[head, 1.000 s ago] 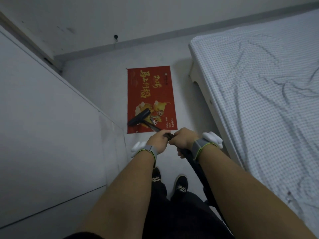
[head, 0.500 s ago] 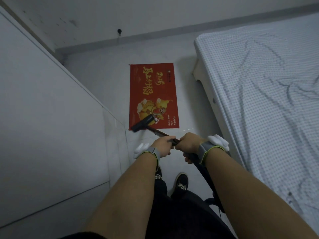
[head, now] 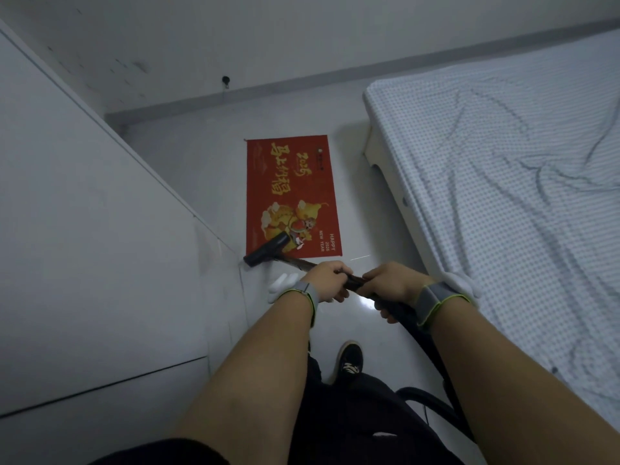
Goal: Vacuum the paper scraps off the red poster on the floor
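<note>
Bed (head: 503, 196) with checked sheet fills the right side; white cabinet wall (head: 84, 229) on the left; pale floor (head: 208, 169) strip between them.

Red poster (head: 292, 196) lies flat on that floor, long axis running away from the person, gold lettering at the far end, cartoon figure and "HAPPY NEW YEAR" text at the near end. Thin sheet, likely light and slick on the tile, so suction could lift or drag an edge; worth keeping the head flat and strokes short.

Vacuum wand (head: 302, 263) is a dark, stiff tube running from the hands down to the vacuum head (head: 266, 250). The head sits across the poster's near left corner, partly off onto the floor. Dark hose (head: 429, 397) trails back past the right forearm.

Left hand (head: 327, 280) is wrapped round the wand further forward; right hand (head: 389, 283) is clamped round it just behind, the two nearly touching. Two-handed grip near the upper end looks right for steering a rigid, light-ish pole.

Paper scraps (head: 299, 244): a few small white bits just right of the head, over the cartoon's lower edge. Feather-light, should go with one pass. Rest of the poster looks clean, though small bits would be hard to see.
</note>
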`<state>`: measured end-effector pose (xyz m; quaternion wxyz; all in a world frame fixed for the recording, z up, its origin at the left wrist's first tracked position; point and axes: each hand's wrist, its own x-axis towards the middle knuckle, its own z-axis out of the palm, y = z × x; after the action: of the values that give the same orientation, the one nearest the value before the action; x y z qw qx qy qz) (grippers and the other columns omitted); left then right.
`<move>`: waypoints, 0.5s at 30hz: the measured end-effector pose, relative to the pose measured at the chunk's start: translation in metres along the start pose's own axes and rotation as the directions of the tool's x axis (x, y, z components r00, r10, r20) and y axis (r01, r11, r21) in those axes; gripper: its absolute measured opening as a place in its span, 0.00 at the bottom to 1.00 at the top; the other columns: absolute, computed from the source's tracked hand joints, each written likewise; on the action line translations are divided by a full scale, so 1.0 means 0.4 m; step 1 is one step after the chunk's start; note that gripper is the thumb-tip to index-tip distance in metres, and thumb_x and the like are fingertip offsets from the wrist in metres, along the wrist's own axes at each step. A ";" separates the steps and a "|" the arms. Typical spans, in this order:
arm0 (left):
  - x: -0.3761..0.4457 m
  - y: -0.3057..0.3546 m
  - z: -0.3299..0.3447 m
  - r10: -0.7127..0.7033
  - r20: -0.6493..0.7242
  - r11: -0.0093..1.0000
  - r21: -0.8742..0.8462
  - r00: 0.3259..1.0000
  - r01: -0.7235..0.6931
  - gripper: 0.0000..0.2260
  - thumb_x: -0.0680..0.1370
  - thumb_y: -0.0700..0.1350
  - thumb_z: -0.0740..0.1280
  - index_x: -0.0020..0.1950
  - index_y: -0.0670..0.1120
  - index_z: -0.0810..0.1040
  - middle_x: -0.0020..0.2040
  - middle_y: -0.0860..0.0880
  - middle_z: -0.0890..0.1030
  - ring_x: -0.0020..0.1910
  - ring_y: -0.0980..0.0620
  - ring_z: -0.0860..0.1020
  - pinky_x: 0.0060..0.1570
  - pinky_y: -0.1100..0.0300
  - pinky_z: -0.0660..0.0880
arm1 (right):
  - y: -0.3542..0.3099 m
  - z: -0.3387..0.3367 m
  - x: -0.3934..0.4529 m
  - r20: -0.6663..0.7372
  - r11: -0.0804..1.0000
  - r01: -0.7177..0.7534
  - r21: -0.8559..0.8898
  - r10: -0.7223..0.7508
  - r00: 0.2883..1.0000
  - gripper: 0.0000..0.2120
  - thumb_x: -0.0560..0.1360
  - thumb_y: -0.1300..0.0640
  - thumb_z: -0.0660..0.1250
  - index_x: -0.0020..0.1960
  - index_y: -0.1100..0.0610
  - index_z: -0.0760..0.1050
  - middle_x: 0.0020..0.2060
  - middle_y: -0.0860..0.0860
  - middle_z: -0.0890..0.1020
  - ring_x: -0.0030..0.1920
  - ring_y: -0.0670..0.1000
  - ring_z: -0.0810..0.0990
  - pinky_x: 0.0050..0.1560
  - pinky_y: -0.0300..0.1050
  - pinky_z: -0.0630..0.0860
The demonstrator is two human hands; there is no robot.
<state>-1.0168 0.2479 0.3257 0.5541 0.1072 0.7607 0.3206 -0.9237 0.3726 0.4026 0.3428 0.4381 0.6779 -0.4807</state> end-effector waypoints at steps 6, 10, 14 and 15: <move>0.033 0.009 -0.003 0.061 -0.124 0.995 0.085 0.990 -0.051 0.20 0.80 0.42 0.56 0.70 0.55 0.73 0.59 0.45 0.81 0.54 0.44 0.80 0.53 0.53 0.79 | -0.033 0.011 0.055 -0.053 0.992 0.041 0.116 -0.035 0.998 0.10 0.78 0.61 0.67 0.55 0.66 0.80 0.29 0.60 0.78 0.23 0.55 0.77 0.28 0.44 0.76; 0.103 -0.050 0.004 0.017 0.014 0.966 0.257 1.000 -0.020 0.26 0.81 0.40 0.57 0.78 0.56 0.59 0.67 0.36 0.75 0.62 0.33 0.75 0.64 0.47 0.74 | -0.060 0.038 0.092 -0.090 0.995 0.035 0.096 -0.026 0.996 0.10 0.77 0.59 0.69 0.52 0.68 0.79 0.30 0.62 0.81 0.24 0.57 0.80 0.28 0.44 0.79; 0.083 -0.039 -0.008 0.021 0.026 0.941 0.337 0.999 -0.028 0.28 0.82 0.39 0.58 0.80 0.51 0.54 0.67 0.34 0.75 0.63 0.33 0.75 0.61 0.47 0.73 | -0.054 0.070 0.131 -0.085 0.993 -0.001 0.117 0.011 0.996 0.11 0.77 0.59 0.68 0.52 0.68 0.79 0.31 0.62 0.82 0.25 0.57 0.82 0.29 0.46 0.80; 0.070 -0.032 -0.005 0.016 0.008 0.941 0.339 1.000 -0.018 0.27 0.82 0.40 0.57 0.80 0.51 0.54 0.68 0.36 0.75 0.64 0.34 0.75 0.62 0.48 0.73 | -0.048 0.074 0.133 -0.088 0.992 -0.009 0.124 0.020 0.996 0.11 0.77 0.59 0.68 0.52 0.68 0.78 0.31 0.62 0.82 0.25 0.57 0.82 0.29 0.46 0.80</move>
<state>-1.0264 0.2519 0.2967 0.5265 0.2084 0.8022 0.1894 -0.9604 0.3555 0.3532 0.2878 0.4844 0.6583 -0.4993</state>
